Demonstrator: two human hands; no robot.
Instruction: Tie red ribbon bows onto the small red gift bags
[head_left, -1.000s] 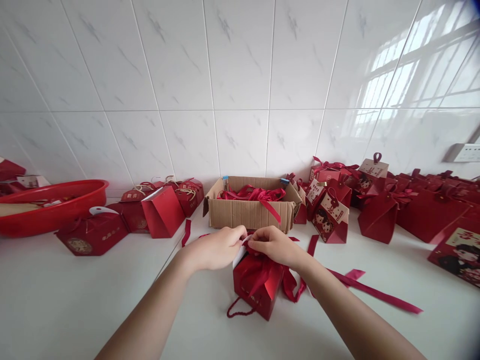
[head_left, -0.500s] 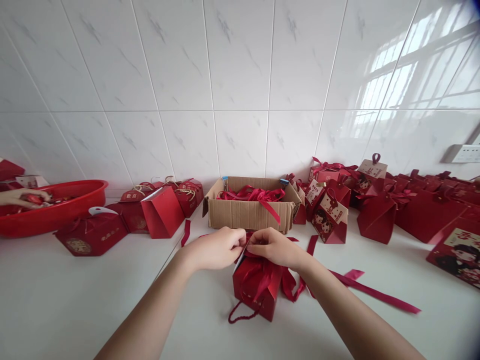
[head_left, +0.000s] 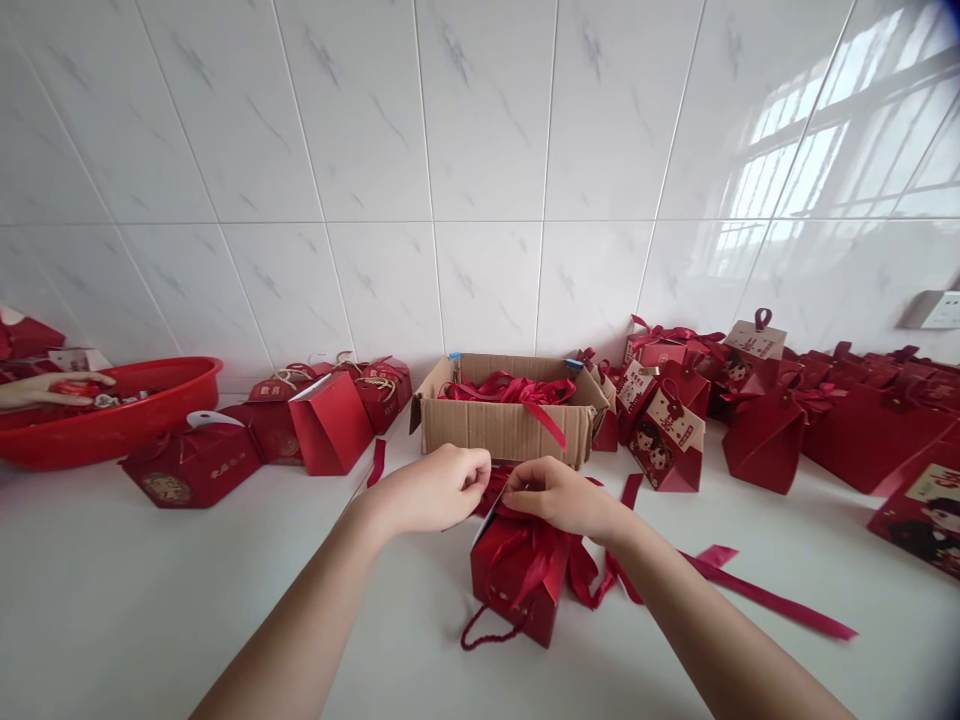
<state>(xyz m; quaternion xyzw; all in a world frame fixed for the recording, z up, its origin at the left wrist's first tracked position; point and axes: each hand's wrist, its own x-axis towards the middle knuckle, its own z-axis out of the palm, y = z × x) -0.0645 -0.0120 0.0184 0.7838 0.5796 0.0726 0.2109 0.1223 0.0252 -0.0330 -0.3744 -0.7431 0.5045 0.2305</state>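
A red paper gift box point(head_left: 517, 590) sits on the table before me, with a twisted cord handle point(head_left: 491, 636) lying at its near side. Loops of glossy red ribbon point(head_left: 536, 560) drape over the box and spill to its right. At the box's top edge, my right hand point(head_left: 559, 500) pinches the ribbon between thumb and fingers. My left hand point(head_left: 446, 487) is closed with curled fingers, just left of the right hand and slightly apart from it. What its fingertips hold, if anything, is hidden.
Behind the hands stands a cardboard box point(head_left: 499, 428) of red ribbon. More gift boxes point(head_left: 330, 425) are on the left, others point(head_left: 765, 440) on the right. A co-worker's hand point(head_left: 64, 390) is in a red basin point(head_left: 180, 390). A loose ribbon strip point(head_left: 772, 597) lies at right.
My left hand has moved slightly up and away from the right fingers, opening a gap between them. The right hand stays at the box top. The co-worker's hand has shifted in the basin.
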